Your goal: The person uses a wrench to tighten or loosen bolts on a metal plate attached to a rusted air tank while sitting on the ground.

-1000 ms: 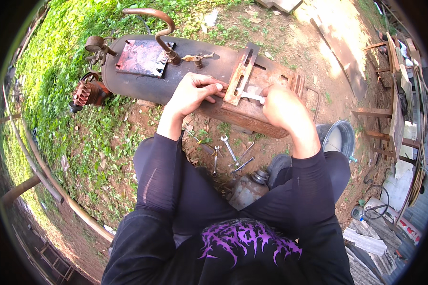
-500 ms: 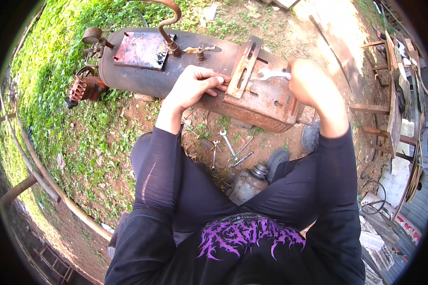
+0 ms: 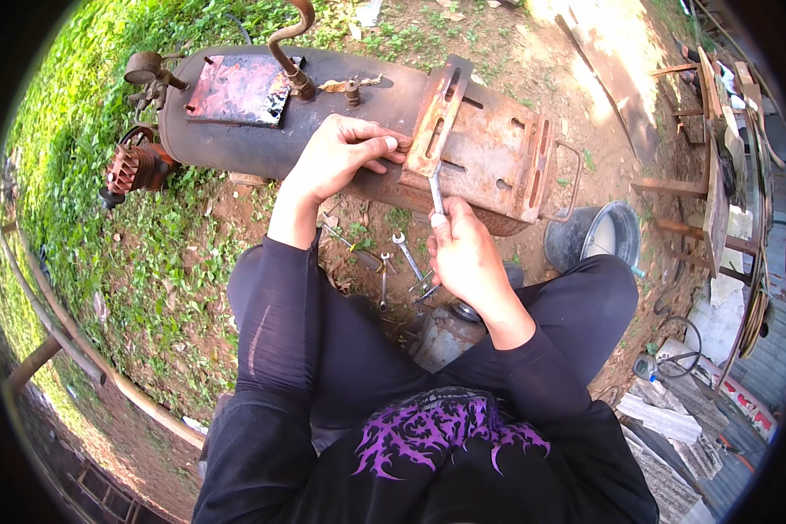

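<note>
A rusty cylindrical air tank (image 3: 236, 153) lies across the ground before me, with a rusty box-like mount (image 3: 480, 148) on its right end. Across the mount's left part sits a slotted metal bracket (image 3: 439, 118). My left hand (image 3: 336, 162) is closed beside the bracket's left edge, thumb and fingers pinched together; what they grip is hidden. My right hand (image 3: 470, 253) is closed around a wrench (image 3: 437, 194). The wrench points away from me, its far end at the bracket's near end. Whether it sits on a bolt or nut I cannot tell.
Several wrenches (image 3: 406, 251) lie on the soil between my legs, by a grey metal part (image 3: 445, 336). Right of the tank stands a dark bucket (image 3: 576, 236) with pale contents. A red-brown finned compressor head (image 3: 140, 166) and a gauge (image 3: 143, 67) are at the tank's left end.
My right hand has swung from above the mount's right side toward me and left, bringing the wrench to the bracket's near end. My left hand stays beside the bracket. The bucket shows more fully.
</note>
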Demonstrator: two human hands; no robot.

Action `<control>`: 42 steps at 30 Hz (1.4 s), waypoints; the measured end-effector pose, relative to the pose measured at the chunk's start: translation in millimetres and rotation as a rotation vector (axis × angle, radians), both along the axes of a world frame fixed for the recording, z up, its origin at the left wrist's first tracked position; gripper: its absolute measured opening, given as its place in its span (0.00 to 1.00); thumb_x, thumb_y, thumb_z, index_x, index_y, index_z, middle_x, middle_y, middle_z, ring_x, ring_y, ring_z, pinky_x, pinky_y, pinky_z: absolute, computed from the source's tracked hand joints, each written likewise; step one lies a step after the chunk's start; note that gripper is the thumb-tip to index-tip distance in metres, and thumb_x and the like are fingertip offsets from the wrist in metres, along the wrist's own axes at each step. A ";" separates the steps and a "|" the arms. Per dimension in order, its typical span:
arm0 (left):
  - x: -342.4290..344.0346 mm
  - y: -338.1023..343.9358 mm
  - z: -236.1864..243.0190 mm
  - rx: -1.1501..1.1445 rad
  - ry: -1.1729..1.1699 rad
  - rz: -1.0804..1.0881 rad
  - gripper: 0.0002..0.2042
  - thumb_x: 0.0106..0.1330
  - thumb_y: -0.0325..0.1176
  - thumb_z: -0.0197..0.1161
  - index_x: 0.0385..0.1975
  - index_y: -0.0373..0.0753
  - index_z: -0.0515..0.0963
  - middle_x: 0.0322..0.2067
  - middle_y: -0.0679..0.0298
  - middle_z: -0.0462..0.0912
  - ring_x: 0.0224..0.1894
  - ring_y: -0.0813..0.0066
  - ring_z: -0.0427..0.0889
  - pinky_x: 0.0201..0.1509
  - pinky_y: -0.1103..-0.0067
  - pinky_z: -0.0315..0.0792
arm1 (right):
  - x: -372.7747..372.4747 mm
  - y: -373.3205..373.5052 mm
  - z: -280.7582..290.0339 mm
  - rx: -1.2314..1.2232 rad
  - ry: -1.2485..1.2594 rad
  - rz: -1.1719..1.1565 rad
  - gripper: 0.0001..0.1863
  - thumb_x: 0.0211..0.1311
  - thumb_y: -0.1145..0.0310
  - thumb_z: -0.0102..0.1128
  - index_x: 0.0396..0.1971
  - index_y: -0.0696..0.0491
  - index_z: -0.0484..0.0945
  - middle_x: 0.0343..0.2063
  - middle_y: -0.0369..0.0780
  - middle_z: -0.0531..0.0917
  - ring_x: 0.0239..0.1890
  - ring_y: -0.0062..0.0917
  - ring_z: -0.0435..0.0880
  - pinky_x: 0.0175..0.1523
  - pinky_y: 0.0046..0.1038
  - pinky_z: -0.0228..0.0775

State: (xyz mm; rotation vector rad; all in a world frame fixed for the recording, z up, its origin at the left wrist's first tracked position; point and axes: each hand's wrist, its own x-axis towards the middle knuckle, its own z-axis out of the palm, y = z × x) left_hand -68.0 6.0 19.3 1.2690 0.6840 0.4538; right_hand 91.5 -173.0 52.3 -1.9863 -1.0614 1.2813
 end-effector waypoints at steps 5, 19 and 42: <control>-0.6 -0.2 -2.3 0.000 0.004 0.011 0.12 0.69 0.31 0.61 0.45 0.32 0.85 0.36 0.58 0.89 0.39 0.75 0.87 0.41 0.81 0.80 | -21.8 16.7 21.0 -0.121 0.252 -0.191 0.12 0.78 0.66 0.44 0.46 0.60 0.68 0.19 0.41 0.77 0.17 0.26 0.79 0.23 0.32 0.74; 0.9 -0.9 -1.1 0.035 0.021 -0.002 0.13 0.70 0.32 0.60 0.47 0.32 0.84 0.37 0.59 0.89 0.41 0.75 0.88 0.40 0.81 0.80 | 45.2 44.7 31.1 -0.236 -0.230 0.227 0.12 0.71 0.69 0.53 0.42 0.58 0.84 0.23 0.39 0.82 0.27 0.23 0.82 0.37 0.29 0.73; 2.7 -1.4 3.7 0.038 0.000 -0.034 0.12 0.72 0.29 0.58 0.47 0.29 0.83 0.39 0.58 0.88 0.42 0.72 0.88 0.42 0.81 0.81 | 47.1 0.0 79.7 -0.111 -0.277 0.271 0.10 0.70 0.69 0.52 0.39 0.62 0.75 0.27 0.56 0.79 0.36 0.54 0.81 0.43 0.46 0.69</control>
